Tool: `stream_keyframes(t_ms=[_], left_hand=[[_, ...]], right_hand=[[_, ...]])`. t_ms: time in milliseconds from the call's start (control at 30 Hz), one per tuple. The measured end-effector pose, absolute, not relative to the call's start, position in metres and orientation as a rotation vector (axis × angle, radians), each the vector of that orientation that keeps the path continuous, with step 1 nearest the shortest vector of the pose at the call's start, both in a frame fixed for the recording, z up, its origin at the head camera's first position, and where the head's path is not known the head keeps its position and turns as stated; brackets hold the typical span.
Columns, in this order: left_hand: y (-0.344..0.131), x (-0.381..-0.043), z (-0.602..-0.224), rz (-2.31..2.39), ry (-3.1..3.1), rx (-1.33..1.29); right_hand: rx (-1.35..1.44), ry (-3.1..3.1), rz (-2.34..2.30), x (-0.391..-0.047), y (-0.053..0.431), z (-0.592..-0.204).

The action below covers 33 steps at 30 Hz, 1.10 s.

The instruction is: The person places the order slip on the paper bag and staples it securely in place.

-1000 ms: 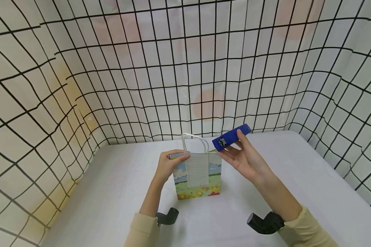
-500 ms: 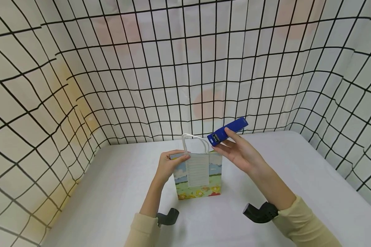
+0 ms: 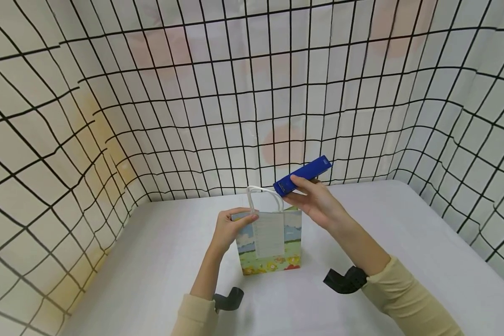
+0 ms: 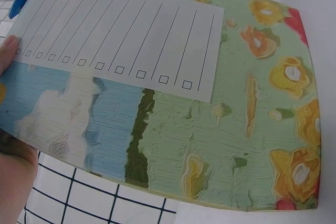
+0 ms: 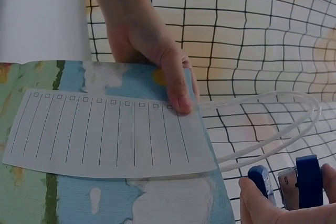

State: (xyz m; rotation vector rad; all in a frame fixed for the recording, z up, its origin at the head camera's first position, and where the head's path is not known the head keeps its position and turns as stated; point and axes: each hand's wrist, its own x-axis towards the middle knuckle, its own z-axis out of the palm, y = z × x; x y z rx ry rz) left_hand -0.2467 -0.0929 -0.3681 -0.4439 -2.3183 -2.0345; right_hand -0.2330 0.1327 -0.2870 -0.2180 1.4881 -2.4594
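A paper gift bag [image 3: 291,242] with a painted sky and flowers stands upright on the table, its white handles [image 3: 263,188] raised. A white checklist sheet [image 3: 270,235] with lines and small boxes lies flat against its front. My left hand [image 3: 231,227] pinches the bag's top left edge, the thumb over the sheet's upper corner, as the right wrist view also shows. Above the bag's top right corner, my right hand [image 3: 319,205] holds a blue stapler [image 3: 304,175] tilted up to the right. Metal shows between the stapler's blue parts in the right wrist view.
The white tabletop [image 3: 172,247] spreads around the bag. A black grid net [image 3: 218,107] over a pale cloth wall encloses the back and both sides. Black wrist cameras [image 3: 345,280] stick out from both sleeves.
My right hand has carried the stapler left and slightly up, nearer to the bag's handles. The left hand keeps its hold on the bag. The head view has tilted slightly.
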Motion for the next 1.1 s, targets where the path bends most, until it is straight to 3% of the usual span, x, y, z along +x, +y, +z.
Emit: stream_keyframes(t_ms=[367,1100], left_hand=[[-0.09,-0.23,-0.349,-2.009,-2.324,-0.457],[-0.09,-0.232,-0.351,-2.018,-2.319,-0.483]], right_hand=[[-0.263,1.761,-2.316,-0.24,0.117,-0.285],[-0.282,2.251,-1.848,-0.246,0.099,-0.292]])
